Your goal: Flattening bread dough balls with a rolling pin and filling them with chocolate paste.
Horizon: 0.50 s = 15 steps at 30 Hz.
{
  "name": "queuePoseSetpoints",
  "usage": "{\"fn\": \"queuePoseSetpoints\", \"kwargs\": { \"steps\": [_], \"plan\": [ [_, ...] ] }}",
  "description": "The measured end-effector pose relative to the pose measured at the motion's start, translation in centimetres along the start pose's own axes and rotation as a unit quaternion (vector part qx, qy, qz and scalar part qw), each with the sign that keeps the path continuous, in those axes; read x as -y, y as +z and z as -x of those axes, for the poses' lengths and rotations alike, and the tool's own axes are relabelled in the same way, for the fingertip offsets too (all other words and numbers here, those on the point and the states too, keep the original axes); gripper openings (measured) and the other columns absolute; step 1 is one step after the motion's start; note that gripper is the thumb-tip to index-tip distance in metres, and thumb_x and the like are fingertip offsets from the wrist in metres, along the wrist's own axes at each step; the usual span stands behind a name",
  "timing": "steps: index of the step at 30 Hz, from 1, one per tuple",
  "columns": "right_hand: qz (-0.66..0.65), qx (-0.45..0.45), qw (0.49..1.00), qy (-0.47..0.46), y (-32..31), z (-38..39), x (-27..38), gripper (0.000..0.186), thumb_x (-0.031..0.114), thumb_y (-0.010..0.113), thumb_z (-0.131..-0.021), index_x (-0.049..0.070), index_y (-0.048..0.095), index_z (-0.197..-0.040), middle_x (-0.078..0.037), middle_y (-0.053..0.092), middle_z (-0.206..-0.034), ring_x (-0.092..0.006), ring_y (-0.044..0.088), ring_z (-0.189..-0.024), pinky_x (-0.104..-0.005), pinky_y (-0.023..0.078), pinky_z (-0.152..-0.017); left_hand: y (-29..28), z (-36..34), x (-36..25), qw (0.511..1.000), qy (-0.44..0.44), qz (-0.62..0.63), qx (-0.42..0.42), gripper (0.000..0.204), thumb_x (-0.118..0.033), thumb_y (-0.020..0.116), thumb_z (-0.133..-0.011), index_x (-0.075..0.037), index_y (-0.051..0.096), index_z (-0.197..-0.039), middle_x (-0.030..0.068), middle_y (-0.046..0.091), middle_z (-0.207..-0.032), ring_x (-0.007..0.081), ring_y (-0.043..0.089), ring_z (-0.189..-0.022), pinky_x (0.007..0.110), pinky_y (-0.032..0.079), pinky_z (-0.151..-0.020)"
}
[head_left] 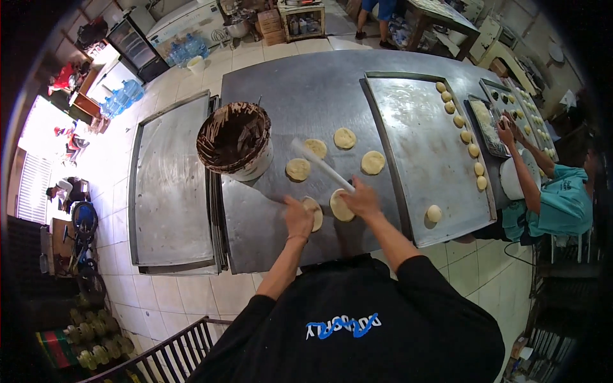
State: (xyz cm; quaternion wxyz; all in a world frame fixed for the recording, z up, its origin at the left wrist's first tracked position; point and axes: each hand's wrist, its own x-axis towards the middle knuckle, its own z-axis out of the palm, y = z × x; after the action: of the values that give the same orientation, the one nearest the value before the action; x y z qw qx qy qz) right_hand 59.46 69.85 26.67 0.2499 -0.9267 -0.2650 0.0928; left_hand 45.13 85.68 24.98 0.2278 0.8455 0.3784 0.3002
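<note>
In my right hand point(363, 199) is a white rolling pin point(324, 167), gripped at its near end and slanting up to the left over the table. Beneath that hand lies a flattened dough round point(341, 205). My left hand point(298, 218) has its fingers at another dough round point(313, 213), which looks narrow and partly tilted, its left side hidden by the hand. Farther out on the metal table rest several more flat rounds, among them a dough round point(297, 169) at the left and a dough round point(373, 163) at the right.
A bucket point(252, 167) smeared with dark brown filling stands at the left. A large tray point(415, 147) on the right carries several dough balls point(466, 136). Stacked trays point(171, 191) stand left of the table point(287, 76). A person in a teal shirt point(562, 198) works at the far right.
</note>
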Motion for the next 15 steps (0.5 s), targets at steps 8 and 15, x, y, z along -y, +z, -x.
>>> {"fn": "queuePoseSetpoints", "kwargs": {
  "steps": [8, 15],
  "plan": [
    [-0.18, 0.118, 0.967, 0.135, -9.2, 4.5, 0.6, 0.045, 0.038, 0.074, -0.072, 0.003, 0.069, -0.1, -0.019, 0.069, -0.089, -0.0335, 0.068, -0.085, -0.0417, 0.052, -0.074, -9.3, -4.4, -7.8, 0.905, 0.008, 0.127, 0.405, 0.034, -0.032, 0.07, -0.077, -0.004, 0.07, -0.095, 0.0189, 0.068, -0.089, 0.0339, 0.065, -0.084, 0.04, 0.05, -0.075],
    [-0.217, 0.024, 0.97, 0.108, -4.8, -1.4, 0.6, 0.035, 0.03, 0.073, -0.075, 0.004, 0.066, -0.098, -0.022, 0.066, -0.095, -0.037, 0.064, -0.092, -0.0437, 0.05, -0.077, 5.3, -20.3, -6.2, 0.935, 0.312, -0.058, 0.159, 0.034, -0.012, 0.064, -0.073, -0.001, 0.064, -0.105, 0.0191, 0.062, -0.109, 0.0378, 0.056, -0.103, 0.041, 0.046, -0.089]
  ]
}}
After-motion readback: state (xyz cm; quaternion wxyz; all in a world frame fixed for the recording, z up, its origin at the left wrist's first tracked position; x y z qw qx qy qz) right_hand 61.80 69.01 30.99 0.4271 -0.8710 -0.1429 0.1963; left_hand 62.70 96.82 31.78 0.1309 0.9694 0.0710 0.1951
